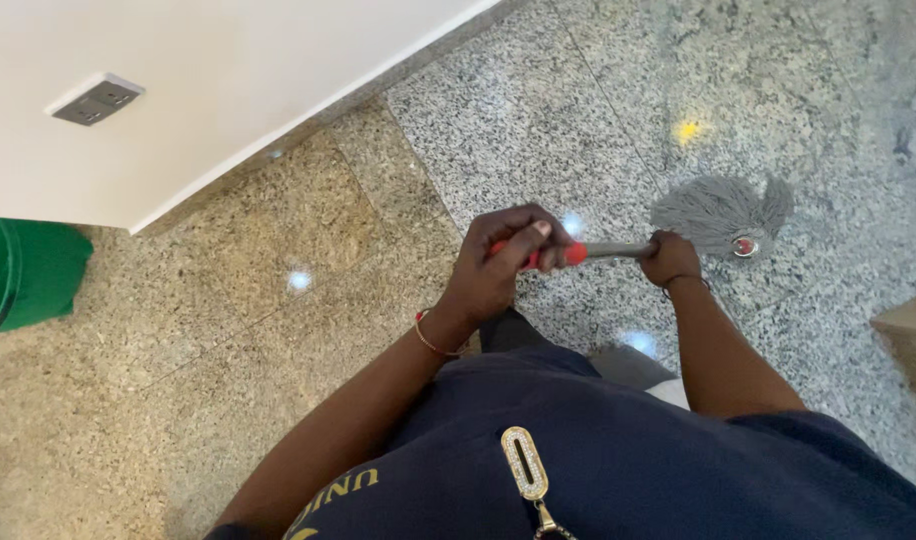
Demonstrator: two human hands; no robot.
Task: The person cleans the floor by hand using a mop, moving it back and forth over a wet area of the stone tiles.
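Observation:
A mop handle (608,250) of grey metal with a red grip runs between my two hands. My left hand (498,265) is closed around the red grip end. Further down the shaft, my right hand (671,258) grips the metal part. The grey string mop head (723,210) lies spread on the speckled granite floor (538,120) just beyond my right hand. A thin bracelet circles my left wrist. My dark blue shirt fills the bottom of the view.
A white wall (228,80) with a grey socket plate (96,98) runs along the upper left. A green bin (23,275) stands at the left edge. A beige object (913,330) juts in at the right edge. A yellow spot (688,130) marks the floor.

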